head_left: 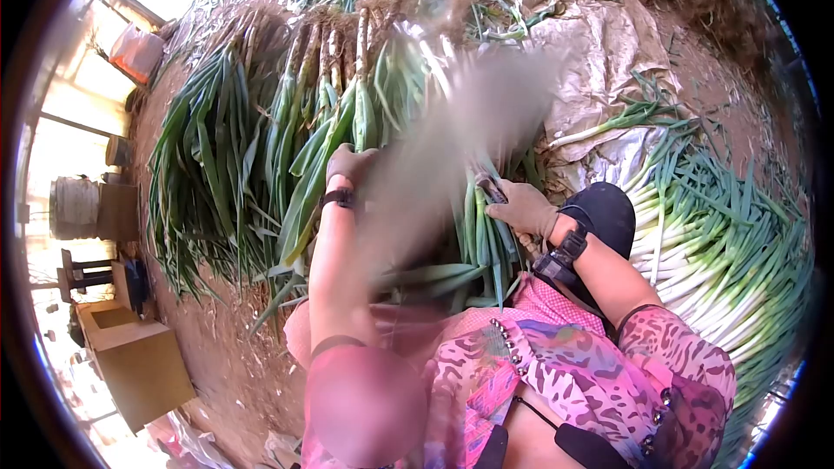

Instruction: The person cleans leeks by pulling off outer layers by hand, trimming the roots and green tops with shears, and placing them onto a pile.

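Observation:
My left hand (349, 165), in a brownish glove with a dark wristband, is closed around the stalks of a green onion bunch (382, 104) whose rooty ends point away from me. My right hand (521, 208), also gloved and with a black watch at the wrist, grips a small dark tool (489, 186), possibly a knife, held against green onion leaves (482, 239) in front of my knee. A blurred patch hides the stretch between my two hands.
A heap of untrimmed green onions (217, 174) lies at the left. Trimmed white-stalked ones (721, 243) are stacked at the right. A pale tarpaulin (591, 61) covers the dirt floor behind. A cardboard box (139, 365) and a barrel (74, 207) stand far left.

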{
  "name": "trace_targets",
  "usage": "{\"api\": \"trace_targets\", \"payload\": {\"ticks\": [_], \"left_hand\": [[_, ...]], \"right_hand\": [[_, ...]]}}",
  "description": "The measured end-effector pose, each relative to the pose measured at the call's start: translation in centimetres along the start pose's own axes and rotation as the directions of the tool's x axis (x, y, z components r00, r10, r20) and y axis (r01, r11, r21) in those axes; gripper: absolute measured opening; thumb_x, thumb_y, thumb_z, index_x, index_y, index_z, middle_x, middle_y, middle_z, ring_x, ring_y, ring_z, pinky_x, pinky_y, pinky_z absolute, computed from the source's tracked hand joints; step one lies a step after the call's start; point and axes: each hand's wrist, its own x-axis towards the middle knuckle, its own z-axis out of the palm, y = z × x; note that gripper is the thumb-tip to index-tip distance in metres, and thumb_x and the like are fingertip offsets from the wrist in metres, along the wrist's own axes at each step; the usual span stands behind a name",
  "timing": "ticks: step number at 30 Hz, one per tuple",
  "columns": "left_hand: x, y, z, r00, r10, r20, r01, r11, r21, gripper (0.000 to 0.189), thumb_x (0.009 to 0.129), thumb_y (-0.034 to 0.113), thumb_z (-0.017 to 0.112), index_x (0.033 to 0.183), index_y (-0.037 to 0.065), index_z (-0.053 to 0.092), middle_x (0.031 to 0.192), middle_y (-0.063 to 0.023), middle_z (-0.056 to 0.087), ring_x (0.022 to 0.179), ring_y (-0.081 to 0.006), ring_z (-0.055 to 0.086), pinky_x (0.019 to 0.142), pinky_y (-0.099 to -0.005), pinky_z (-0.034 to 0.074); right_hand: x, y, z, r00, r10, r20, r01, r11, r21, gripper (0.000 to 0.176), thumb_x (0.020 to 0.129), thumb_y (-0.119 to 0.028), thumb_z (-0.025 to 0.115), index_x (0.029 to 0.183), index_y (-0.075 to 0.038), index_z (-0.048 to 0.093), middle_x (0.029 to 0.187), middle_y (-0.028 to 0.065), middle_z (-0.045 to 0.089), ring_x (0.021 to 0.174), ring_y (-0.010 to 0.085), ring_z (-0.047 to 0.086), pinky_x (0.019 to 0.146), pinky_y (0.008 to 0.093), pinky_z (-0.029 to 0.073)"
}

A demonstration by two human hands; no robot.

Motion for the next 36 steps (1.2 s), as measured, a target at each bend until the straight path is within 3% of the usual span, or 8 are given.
{"api": "trace_targets", "payload": {"ticks": [7, 8, 9, 11, 13, 21, 27, 36], "left_hand": [[-11.4, 3.9, 2.2, 0.887, 0.296, 0.356, -0.07, 0.846, -0.529, 0.039, 0.089, 0.032, 0.069, 0.11, 0.0, 0.07, 0.093, -0.0066, 0.071, 0.082, -0.0142, 0.066, 0.072, -0.0293, 0.054], [-8.9, -1.0, 6.2, 0.573, 0.812, 0.112, -0.79, 0.584, -0.186, 0.035, 0.09, 0.028, 0.068, 0.111, 0.0, 0.07, 0.093, -0.0047, 0.07, 0.083, -0.0121, 0.064, 0.072, -0.0268, 0.052], [-12.3, 1.9, 5.8, 0.882, 0.287, 0.374, 0.01, 0.78, -0.625, 0.035, 0.089, 0.027, 0.068, 0.112, 0.0, 0.069, 0.094, -0.0071, 0.071, 0.084, -0.014, 0.065, 0.072, -0.0268, 0.052], [-11.9, -0.4, 10.3, 0.945, 0.111, 0.306, 0.096, 0.802, -0.589, 0.039, 0.089, 0.029, 0.068, 0.114, -0.002, 0.067, 0.094, -0.0096, 0.071, 0.085, -0.0156, 0.065, 0.076, -0.028, 0.053], [-15.7, 2.6, 9.7, 0.941, 0.336, -0.048, -0.318, 0.824, -0.469, 0.055, 0.089, 0.041, 0.068, 0.118, -0.005, 0.064, 0.109, -0.0228, 0.072, 0.104, -0.0331, 0.069, 0.092, -0.0384, 0.051], [-11.7, 2.0, 14.3, 0.989, -0.001, 0.15, -0.014, 0.995, 0.102, 0.069, 0.094, 0.053, 0.062, 0.117, -0.012, 0.065, 0.106, -0.0298, 0.07, 0.102, -0.0398, 0.069, 0.087, -0.0404, 0.055], [-10.8, 1.8, 13.1, 0.862, 0.2, 0.465, 0.225, 0.67, -0.707, 0.047, 0.092, 0.033, 0.074, 0.109, -0.01, 0.069, 0.098, -0.0152, 0.073, 0.083, -0.021, 0.072, 0.072, -0.0303, 0.057], [-13.0, 6.4, 12.4, 0.902, 0.397, 0.169, -0.177, 0.698, -0.694, 0.037, 0.089, 0.022, 0.075, 0.117, -0.001, 0.067, 0.101, -0.0079, 0.072, 0.082, -0.0142, 0.068, 0.073, -0.0279, 0.055]], "right_hand": [[1.5, 2.1, 1.7, 0.999, -0.042, -0.02, 0.042, 0.998, 0.039, 0.047, 0.084, -0.037, 0.067, 0.114, -0.001, 0.062, 0.09, 0.026, 0.069, 0.088, 0.0424, 0.068, 0.081, 0.0463, 0.052], [1.2, 1.6, 1.1, 0.999, -0.052, -0.006, 0.052, 0.995, 0.089, 0.047, 0.084, -0.037, 0.067, 0.115, -0.001, 0.062, 0.09, 0.0261, 0.069, 0.088, 0.0422, 0.067, 0.081, 0.0458, 0.052], [0.7, 1.0, 0.5, 0.998, -0.064, 0.007, 0.062, 0.988, 0.14, 0.048, 0.084, -0.037, 0.067, 0.115, -0.001, 0.062, 0.09, 0.0261, 0.068, 0.088, 0.0419, 0.067, 0.081, 0.0453, 0.052], [-1.5, -1.6, -0.9, 0.995, 0.02, 0.101, -0.048, 0.957, 0.288, 0.049, 0.084, -0.036, 0.067, 0.118, -0.002, 0.062, 0.09, 0.0258, 0.068, 0.089, 0.0414, 0.067, 0.081, 0.0446, 0.052], [-3.6, -3.8, -1.5, 0.992, 0.0, 0.128, -0.038, 0.955, 0.294, 0.049, 0.084, -0.036, 0.067, 0.12, -0.002, 0.061, 0.09, 0.0254, 0.068, 0.089, 0.0414, 0.067, 0.08, 0.0446, 0.051], [-5.7, -2.9, -0.3, 0.996, -0.083, 0.032, 0.083, 0.997, -0.003, 0.047, 0.084, -0.034, 0.067, 0.116, -0.001, 0.059, 0.091, 0.0244, 0.066, 0.088, 0.0424, 0.066, 0.079, 0.0478, 0.051], [-7.4, -2.9, 0.9, 0.999, -0.019, -0.026, 0.016, 0.993, -0.119, 0.044, 0.082, -0.035, 0.067, 0.109, -0.001, 0.058, 0.097, 0.0241, 0.067, 0.095, 0.0421, 0.066, 0.084, 0.0497, 0.051], [-3.1, -3.1, 0.1, 0.99, -0.075, -0.123, 0.06, 0.99, -0.126, 0.047, 0.083, -0.035, 0.066, 0.115, -0.002, 0.057, 0.095, 0.0263, 0.068, 0.093, 0.0439, 0.066, 0.082, 0.0519, 0.051]]}}
